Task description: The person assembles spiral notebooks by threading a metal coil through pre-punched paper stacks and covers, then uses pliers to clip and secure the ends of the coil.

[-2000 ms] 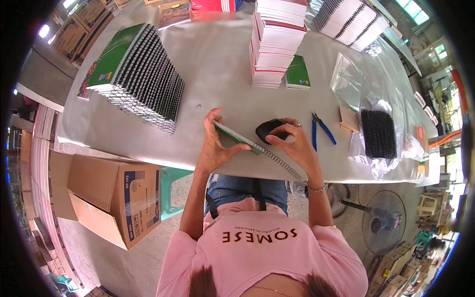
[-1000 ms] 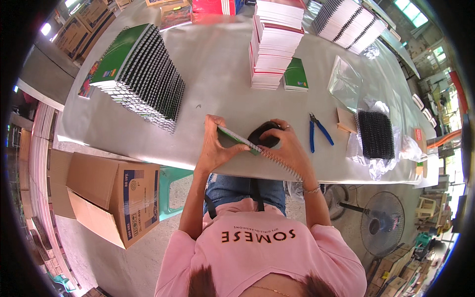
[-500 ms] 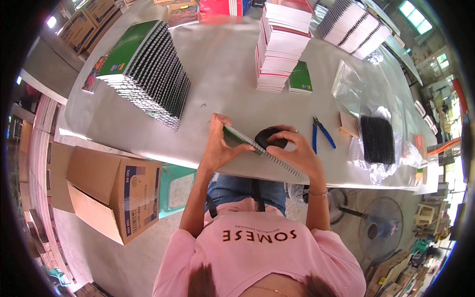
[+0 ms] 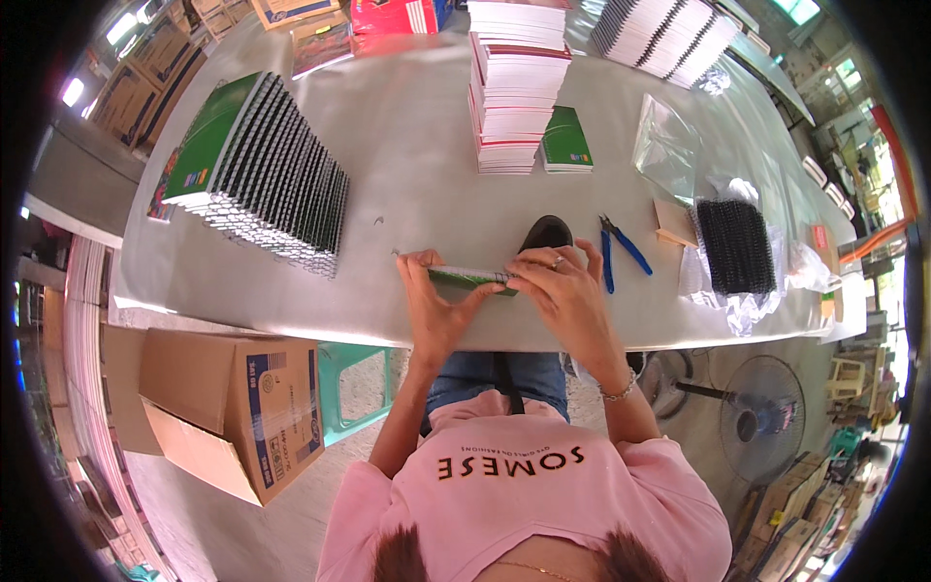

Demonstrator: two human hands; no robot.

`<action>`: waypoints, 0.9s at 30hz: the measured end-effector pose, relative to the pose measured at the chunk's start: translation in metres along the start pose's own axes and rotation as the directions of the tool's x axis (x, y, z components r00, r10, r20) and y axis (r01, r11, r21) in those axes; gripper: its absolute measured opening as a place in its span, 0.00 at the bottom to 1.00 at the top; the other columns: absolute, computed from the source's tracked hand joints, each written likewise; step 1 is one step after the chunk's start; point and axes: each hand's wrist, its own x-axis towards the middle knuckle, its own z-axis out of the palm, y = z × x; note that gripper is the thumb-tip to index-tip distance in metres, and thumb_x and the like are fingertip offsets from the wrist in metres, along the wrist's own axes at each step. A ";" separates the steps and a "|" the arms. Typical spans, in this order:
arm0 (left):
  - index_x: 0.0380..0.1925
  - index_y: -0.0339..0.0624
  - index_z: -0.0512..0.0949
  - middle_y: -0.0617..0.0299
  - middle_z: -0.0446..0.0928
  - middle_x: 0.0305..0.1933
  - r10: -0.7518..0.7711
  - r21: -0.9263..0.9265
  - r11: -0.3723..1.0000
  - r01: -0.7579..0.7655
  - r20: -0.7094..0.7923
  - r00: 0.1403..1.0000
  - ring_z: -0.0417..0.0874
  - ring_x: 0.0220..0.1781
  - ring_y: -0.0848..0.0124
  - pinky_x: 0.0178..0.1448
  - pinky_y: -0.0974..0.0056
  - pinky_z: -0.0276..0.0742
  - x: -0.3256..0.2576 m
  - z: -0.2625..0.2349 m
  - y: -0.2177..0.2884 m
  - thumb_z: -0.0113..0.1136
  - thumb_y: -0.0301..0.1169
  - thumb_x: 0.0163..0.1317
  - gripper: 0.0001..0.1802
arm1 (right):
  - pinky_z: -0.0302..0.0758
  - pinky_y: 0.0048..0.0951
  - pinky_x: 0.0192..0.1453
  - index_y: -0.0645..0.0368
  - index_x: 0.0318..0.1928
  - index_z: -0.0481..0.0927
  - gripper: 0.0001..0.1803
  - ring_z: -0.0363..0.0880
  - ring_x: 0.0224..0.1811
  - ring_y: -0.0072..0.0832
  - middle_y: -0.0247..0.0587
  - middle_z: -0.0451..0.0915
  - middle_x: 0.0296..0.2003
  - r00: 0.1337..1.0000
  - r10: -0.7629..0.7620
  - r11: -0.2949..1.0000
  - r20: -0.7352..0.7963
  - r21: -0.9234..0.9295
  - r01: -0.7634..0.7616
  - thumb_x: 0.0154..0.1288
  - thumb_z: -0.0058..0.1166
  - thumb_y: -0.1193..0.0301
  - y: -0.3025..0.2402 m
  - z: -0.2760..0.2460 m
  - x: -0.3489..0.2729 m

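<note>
My left hand (image 4: pixel 436 303) grips a thin green notebook (image 4: pixel 454 276) by its left part, holding it on edge near the table's front. The thumb lies along the near side. My right hand (image 4: pixel 564 289) is closed in a pinch at the notebook's right end, on the spiral binding coil (image 4: pixel 501 276); the fingers hide most of that end. Just behind the right hand stands a rounded black object (image 4: pixel 546 233), its kind unclear. Blue-handled cutting pliers (image 4: pixel 622 250) lie open to the right of that hand.
At left stands a tall stack of spiral-bound green notebooks (image 4: pixel 257 175). Unbound books (image 4: pixel 519 102) are piled at the back middle, beside a green notebook (image 4: pixel 565 141). Black coils (image 4: pixel 735 247) lie on plastic at right. A cardboard box (image 4: pixel 228 403) and a fan (image 4: pixel 761 417) stand below the table.
The notebook has turned from slanting to nearly level. The long coil that stuck out past its right end no longer shows. My right hand has come off the black object to the notebook's end.
</note>
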 end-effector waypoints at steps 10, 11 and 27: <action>0.50 0.37 0.62 0.54 0.60 0.45 0.024 -0.004 1.000 -0.024 -0.053 0.998 0.65 0.48 0.59 0.52 0.57 0.65 -0.008 0.006 -0.008 0.83 0.36 0.41 0.42 | 0.54 0.48 0.69 0.50 0.41 0.80 0.08 0.76 0.47 0.30 0.29 0.78 0.38 0.981 0.100 0.994 -0.168 0.058 -0.092 0.60 0.62 0.68 -0.005 0.019 -0.004; 0.50 0.37 0.62 0.54 0.60 0.45 0.034 0.008 0.999 -0.033 -0.051 0.998 0.65 0.48 0.59 0.52 0.57 0.65 -0.008 0.006 -0.008 0.83 0.36 0.41 0.42 | 0.53 0.48 0.69 0.50 0.40 0.80 0.08 0.75 0.47 0.30 0.29 0.78 0.38 0.975 0.100 0.994 -0.197 0.064 -0.089 0.60 0.62 0.69 -0.007 0.019 -0.004; 0.46 0.38 0.62 0.57 0.58 0.44 0.052 0.043 0.998 -0.050 -0.039 0.998 0.63 0.47 0.61 0.53 0.58 0.64 -0.008 0.004 -0.005 0.82 0.36 0.43 0.40 | 0.51 0.48 0.68 0.49 0.36 0.77 0.08 0.75 0.46 0.29 0.27 0.76 0.36 0.967 0.168 0.983 -0.190 0.108 -0.149 0.58 0.63 0.73 -0.006 0.031 -0.009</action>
